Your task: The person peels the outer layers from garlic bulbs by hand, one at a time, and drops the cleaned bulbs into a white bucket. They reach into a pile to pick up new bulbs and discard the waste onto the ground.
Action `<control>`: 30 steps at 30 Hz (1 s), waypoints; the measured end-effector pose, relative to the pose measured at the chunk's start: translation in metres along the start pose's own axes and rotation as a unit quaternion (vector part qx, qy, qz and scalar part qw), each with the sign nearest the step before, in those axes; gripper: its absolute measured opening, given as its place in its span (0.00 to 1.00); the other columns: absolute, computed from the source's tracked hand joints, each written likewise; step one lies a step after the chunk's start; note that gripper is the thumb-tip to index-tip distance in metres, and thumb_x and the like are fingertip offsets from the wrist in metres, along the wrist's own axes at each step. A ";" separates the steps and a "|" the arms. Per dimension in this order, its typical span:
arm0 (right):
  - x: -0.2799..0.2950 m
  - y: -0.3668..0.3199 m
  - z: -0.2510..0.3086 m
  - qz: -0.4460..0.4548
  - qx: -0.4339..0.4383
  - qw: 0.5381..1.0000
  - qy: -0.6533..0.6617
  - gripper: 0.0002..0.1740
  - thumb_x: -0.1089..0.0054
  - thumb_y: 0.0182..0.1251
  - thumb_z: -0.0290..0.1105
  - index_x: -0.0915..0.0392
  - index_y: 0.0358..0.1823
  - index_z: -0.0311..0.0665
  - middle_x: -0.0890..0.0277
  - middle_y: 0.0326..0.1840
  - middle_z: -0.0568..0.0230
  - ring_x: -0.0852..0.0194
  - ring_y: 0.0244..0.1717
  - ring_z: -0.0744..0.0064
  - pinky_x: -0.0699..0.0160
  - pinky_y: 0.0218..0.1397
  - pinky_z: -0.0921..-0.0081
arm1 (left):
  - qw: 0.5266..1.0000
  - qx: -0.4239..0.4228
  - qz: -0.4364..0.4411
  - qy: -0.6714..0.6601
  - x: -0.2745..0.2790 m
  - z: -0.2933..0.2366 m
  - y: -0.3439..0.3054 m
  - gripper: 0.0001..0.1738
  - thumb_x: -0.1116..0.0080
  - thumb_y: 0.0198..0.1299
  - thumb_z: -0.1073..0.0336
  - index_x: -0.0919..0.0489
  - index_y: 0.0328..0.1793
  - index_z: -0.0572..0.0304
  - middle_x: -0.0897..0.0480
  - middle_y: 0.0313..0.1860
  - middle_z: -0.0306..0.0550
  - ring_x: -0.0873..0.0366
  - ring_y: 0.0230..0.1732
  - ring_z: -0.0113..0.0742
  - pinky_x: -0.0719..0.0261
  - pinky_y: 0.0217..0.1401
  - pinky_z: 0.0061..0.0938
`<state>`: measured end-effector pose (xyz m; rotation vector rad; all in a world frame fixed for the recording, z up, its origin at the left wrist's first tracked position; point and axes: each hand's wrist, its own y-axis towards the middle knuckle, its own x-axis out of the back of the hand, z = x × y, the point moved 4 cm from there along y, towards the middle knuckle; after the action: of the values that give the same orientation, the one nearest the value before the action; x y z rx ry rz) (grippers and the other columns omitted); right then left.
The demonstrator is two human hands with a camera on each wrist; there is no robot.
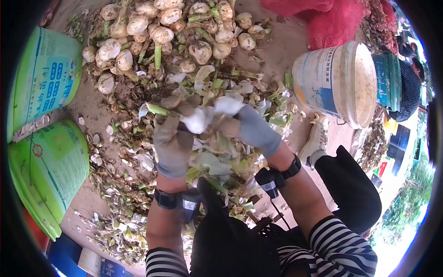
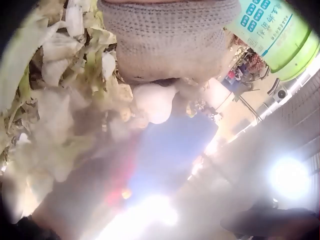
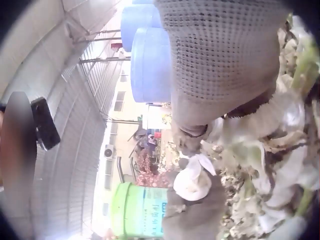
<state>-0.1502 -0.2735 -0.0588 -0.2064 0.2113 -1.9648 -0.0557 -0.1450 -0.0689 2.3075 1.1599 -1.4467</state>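
Both hands wear grey knit work gloves. My left hand (image 1: 173, 143) grips a white garlic bulb (image 1: 196, 121), its fingers curled round it; a green stem (image 1: 157, 110) sticks out beside that hand. The smooth bulb (image 2: 156, 102) shows below the left glove in the left wrist view. In the right wrist view a loose flap of skin (image 3: 202, 162) stands up from the bulb (image 3: 192, 186). My right hand (image 1: 258, 129) is close on the other side, motion-blurred, with curled fingers pinching a pale piece of garlic skin (image 1: 228, 105).
Unpeeled garlic bulbs (image 1: 161, 34) lie heaped at the far side. Peeled skins and leaves (image 1: 210, 164) cover the ground beneath my hands. Green buckets (image 1: 50, 166) stand at left, a white bucket (image 1: 332, 83) at right near a shoe (image 1: 316, 136). Red netting (image 1: 318, 21) lies behind.
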 end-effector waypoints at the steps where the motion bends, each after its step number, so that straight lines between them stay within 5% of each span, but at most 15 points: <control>1: -0.004 0.001 -0.004 0.001 0.040 0.997 -0.072 0.10 0.37 0.59 0.32 0.23 0.37 0.33 0.25 0.28 0.72 0.28 0.32 0.80 0.27 0.38 0.76 | 0.997 -0.016 -0.039 0.068 -0.002 0.005 -0.002 0.13 0.54 0.67 0.67 0.30 0.54 0.64 0.23 0.43 0.49 0.23 0.50 0.42 0.24 0.55 0.37; 4: -0.004 0.002 0.013 0.007 0.010 0.997 -0.071 0.10 0.35 0.56 0.32 0.21 0.36 0.34 0.24 0.28 0.71 0.27 0.31 0.79 0.28 0.33 0.78 | 0.957 0.015 -0.046 0.288 -0.001 -0.005 0.002 0.13 0.51 0.67 0.64 0.29 0.53 0.65 0.22 0.42 0.47 0.22 0.45 0.36 0.21 0.48 0.31; 6: 0.001 -0.004 0.013 -0.005 -0.120 0.984 0.129 0.11 0.34 0.53 0.28 0.21 0.39 0.35 0.23 0.28 0.69 0.26 0.30 0.79 0.30 0.30 0.81 | 0.964 0.059 -0.059 0.253 0.009 -0.001 -0.002 0.17 0.48 0.66 0.59 0.28 0.52 0.65 0.22 0.42 0.46 0.22 0.42 0.33 0.21 0.43 0.27; 8: 0.002 -0.014 0.008 -0.020 -0.180 0.941 0.285 0.14 0.36 0.51 0.25 0.23 0.41 0.36 0.23 0.28 0.68 0.27 0.27 0.80 0.33 0.27 0.82 | 0.984 0.134 -0.058 0.107 0.017 0.009 -0.003 0.19 0.48 0.65 0.55 0.28 0.53 0.64 0.22 0.45 0.46 0.22 0.44 0.33 0.20 0.42 0.27; 10: 0.016 -0.016 0.010 -0.086 -0.073 0.826 0.552 0.14 0.41 0.53 0.26 0.23 0.44 0.37 0.22 0.30 0.64 0.23 0.31 0.70 0.27 0.31 0.76 | 0.981 0.126 -0.123 0.083 0.024 0.008 -0.002 0.24 0.54 0.67 0.51 0.31 0.59 0.63 0.23 0.50 0.46 0.23 0.46 0.36 0.23 0.44 0.30; 11: 0.021 -0.015 0.012 -0.022 -0.069 0.807 0.587 0.13 0.45 0.57 0.28 0.24 0.44 0.36 0.22 0.28 0.59 0.22 0.30 0.68 0.25 0.30 0.68 | 0.987 0.103 -0.090 0.084 0.022 0.006 -0.001 0.24 0.55 0.67 0.52 0.31 0.59 0.62 0.23 0.51 0.46 0.23 0.47 0.37 0.23 0.46 0.32; 12: 0.024 -0.015 0.007 -0.027 -0.065 0.808 0.585 0.13 0.45 0.57 0.28 0.24 0.44 0.36 0.22 0.28 0.59 0.22 0.30 0.68 0.25 0.30 0.68 | 0.991 0.083 -0.058 0.083 0.018 0.005 -0.002 0.23 0.56 0.68 0.52 0.32 0.60 0.61 0.23 0.51 0.47 0.23 0.47 0.38 0.23 0.48 0.33; 13: 0.028 -0.015 0.002 -0.042 -0.047 0.976 0.207 0.13 0.45 0.58 0.31 0.24 0.43 0.34 0.22 0.27 0.54 0.21 0.30 0.64 0.26 0.30 0.65 | 0.985 0.057 -0.054 0.154 0.008 0.008 -0.005 0.20 0.54 0.67 0.55 0.31 0.59 0.61 0.24 0.51 0.48 0.24 0.50 0.39 0.25 0.53 0.34; 14: 0.030 -0.012 0.000 -0.049 -0.022 0.977 -0.208 0.14 0.46 0.59 0.34 0.24 0.41 0.32 0.23 0.26 0.50 0.21 0.29 0.60 0.26 0.30 0.62 | 0.986 0.056 -0.049 0.152 0.006 0.008 -0.005 0.20 0.54 0.67 0.55 0.31 0.59 0.61 0.24 0.51 0.48 0.24 0.50 0.39 0.25 0.53 0.34; 15: 0.024 -0.009 0.006 -0.081 0.043 0.957 -0.276 0.17 0.43 0.58 0.41 0.24 0.30 0.29 0.27 0.21 0.44 0.23 0.26 0.51 0.27 0.28 0.60 | 0.984 0.051 -0.037 0.169 0.003 0.007 -0.002 0.19 0.53 0.67 0.58 0.31 0.58 0.62 0.24 0.51 0.48 0.24 0.51 0.39 0.26 0.54 0.34; 19: 0.029 -0.020 0.015 -0.060 0.013 0.947 -0.315 0.23 0.39 0.56 0.44 0.31 0.14 0.33 0.32 0.14 0.46 0.28 0.19 0.45 0.31 0.22 0.59 | 0.978 0.045 -0.020 0.203 -0.004 0.011 -0.001 0.18 0.47 0.61 0.68 0.31 0.56 0.67 0.24 0.50 0.48 0.25 0.52 0.38 0.26 0.56 0.36; 23: 0.030 -0.018 0.023 -0.073 0.027 0.937 -0.340 0.20 0.40 0.57 0.42 0.26 0.17 0.32 0.30 0.15 0.47 0.26 0.19 0.50 0.30 0.22 0.62 | 0.987 0.091 -0.016 0.132 0.003 0.028 -0.004 0.17 0.47 0.61 0.67 0.30 0.56 0.64 0.24 0.51 0.47 0.26 0.53 0.39 0.27 0.56 0.37; 27: 0.055 -0.021 0.001 -0.126 -0.113 0.975 -0.142 0.12 0.41 0.59 0.35 0.22 0.35 0.31 0.24 0.21 0.53 0.21 0.24 0.59 0.26 0.28 0.67 | 0.989 0.142 -0.023 -0.011 -0.010 0.032 -0.001 0.18 0.48 0.61 0.63 0.29 0.57 0.60 0.26 0.55 0.46 0.27 0.55 0.43 0.26 0.57 0.41; 29: 0.057 -0.030 -0.002 -0.089 -0.102 0.987 -0.089 0.27 0.39 0.59 0.34 0.32 0.59 0.33 0.21 0.39 0.53 0.20 0.39 0.62 0.24 0.42 0.71 | 0.987 0.152 -0.051 -0.004 -0.012 0.038 0.004 0.18 0.46 0.60 0.64 0.29 0.56 0.59 0.24 0.54 0.46 0.26 0.56 0.42 0.25 0.58 0.41; 30: 0.058 -0.033 0.000 -0.097 -0.102 0.986 -0.086 0.27 0.39 0.59 0.34 0.32 0.59 0.33 0.21 0.39 0.53 0.20 0.39 0.62 0.24 0.42 0.71 | 0.986 0.158 -0.046 0.000 -0.013 0.044 0.006 0.18 0.46 0.60 0.64 0.29 0.56 0.59 0.24 0.54 0.46 0.26 0.56 0.42 0.25 0.58 0.41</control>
<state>-0.2018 -0.3142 -0.0478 -0.5461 0.2882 -2.1037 -0.0847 -0.1784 -0.0815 2.4827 1.1190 -1.7788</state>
